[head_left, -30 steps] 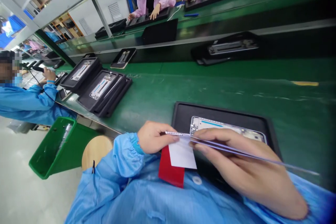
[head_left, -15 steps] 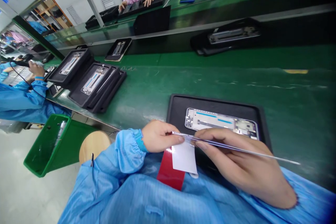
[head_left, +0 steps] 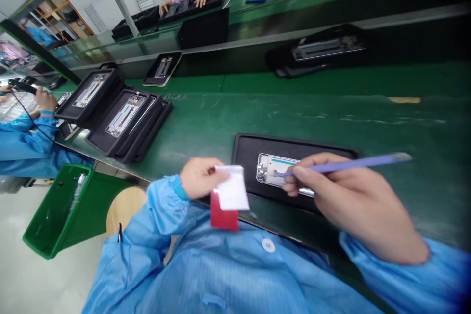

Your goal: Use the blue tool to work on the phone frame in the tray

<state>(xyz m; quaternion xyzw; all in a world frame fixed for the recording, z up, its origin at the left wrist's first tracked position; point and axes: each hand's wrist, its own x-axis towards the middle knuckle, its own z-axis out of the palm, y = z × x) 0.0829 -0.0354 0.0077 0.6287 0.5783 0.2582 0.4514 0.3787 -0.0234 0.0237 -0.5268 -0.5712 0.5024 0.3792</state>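
Swung clear of the white sheet [head_left: 231, 191] since a moment ago, the blue tweezers [head_left: 342, 163] now point into the black tray [head_left: 246, 157]. At left, the left hand [head_left: 198, 177] pinches the sheet and its red backing just beside the tray; the right hand [head_left: 353, 201] grips the tweezers, tips over the phone frame [head_left: 268, 167] lying in the tray

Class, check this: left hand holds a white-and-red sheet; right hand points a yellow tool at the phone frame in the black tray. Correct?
Not quite: the head view shows the right hand pointing a blue tool, not yellow. The left hand does hold the sheet.
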